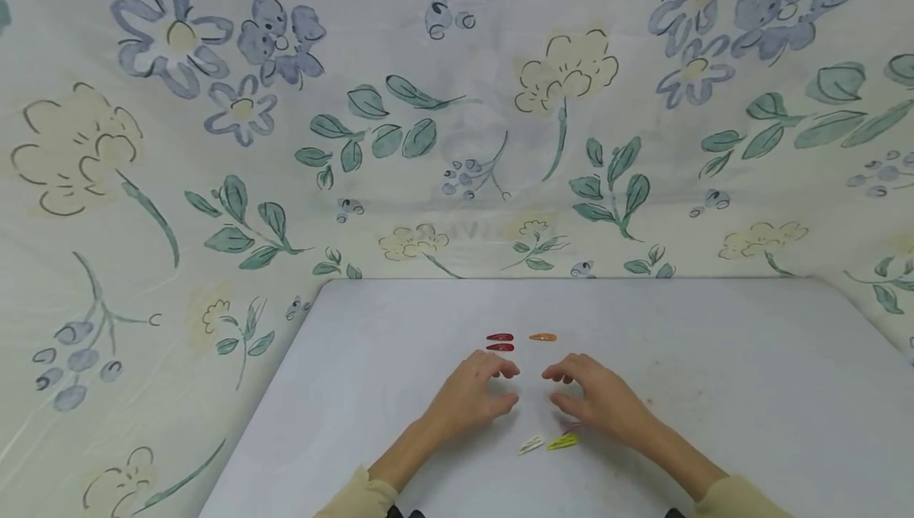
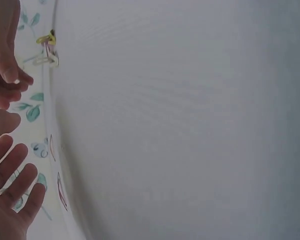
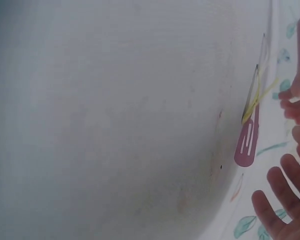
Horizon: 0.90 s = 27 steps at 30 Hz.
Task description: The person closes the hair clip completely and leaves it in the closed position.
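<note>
My left hand point(image 1: 473, 393) and right hand point(image 1: 600, 397) face each other over the white table, a small gap between them. Both have loosely bent fingers with nothing in them. Just beyond the left fingers lie two red snap hair clips point(image 1: 500, 347), one above the other. An orange hair clip point(image 1: 543, 337) is to their right, past the right hand. On the near side are a white hair clip point(image 1: 531, 445) and a yellow hair clip point(image 1: 562, 442). A mauve hair clip point(image 3: 244, 150), mostly hidden by the right hand in the head view, shows beside the yellow one in the right wrist view.
The white tabletop point(image 1: 343, 391) carries a few faint specks on its right side. A floral sheet point(image 1: 457, 121) rises behind the table's back edge and drapes along both sides.
</note>
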Each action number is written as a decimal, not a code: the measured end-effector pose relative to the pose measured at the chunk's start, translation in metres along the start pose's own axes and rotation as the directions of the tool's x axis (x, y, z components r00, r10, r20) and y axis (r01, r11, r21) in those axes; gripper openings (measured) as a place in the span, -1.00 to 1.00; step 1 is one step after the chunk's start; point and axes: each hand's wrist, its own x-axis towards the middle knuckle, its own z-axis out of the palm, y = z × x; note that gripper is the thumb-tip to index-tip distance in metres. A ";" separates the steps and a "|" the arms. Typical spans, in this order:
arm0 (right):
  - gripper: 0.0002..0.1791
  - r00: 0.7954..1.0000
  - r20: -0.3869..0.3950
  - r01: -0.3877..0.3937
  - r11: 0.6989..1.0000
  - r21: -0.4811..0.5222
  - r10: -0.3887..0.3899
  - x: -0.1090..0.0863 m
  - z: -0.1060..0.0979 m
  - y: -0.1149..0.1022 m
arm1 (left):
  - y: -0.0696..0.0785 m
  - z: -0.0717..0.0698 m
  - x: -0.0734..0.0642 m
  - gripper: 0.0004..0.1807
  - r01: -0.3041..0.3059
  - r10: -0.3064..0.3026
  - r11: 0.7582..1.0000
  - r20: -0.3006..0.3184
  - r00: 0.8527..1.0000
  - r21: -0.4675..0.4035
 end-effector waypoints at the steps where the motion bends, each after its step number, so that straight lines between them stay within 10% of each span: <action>1: -0.67 1.000 0.009 0.008 1.000 0.004 -0.008 -0.001 0.000 0.000 | 0.001 0.000 -0.002 -0.71 -0.002 0.002 1.000 0.009 1.000 -0.007; 14: -0.72 0.987 0.141 0.068 0.996 0.064 -0.076 -0.014 0.003 -0.005 | 0.015 0.007 -0.023 -0.64 0.063 -0.051 0.993 0.126 0.991 -0.096; 27: -0.74 0.980 0.147 0.134 0.991 -0.010 -0.131 -0.023 0.014 -0.012 | 0.027 0.024 -0.043 -0.63 0.093 -0.087 0.994 0.085 0.993 -0.066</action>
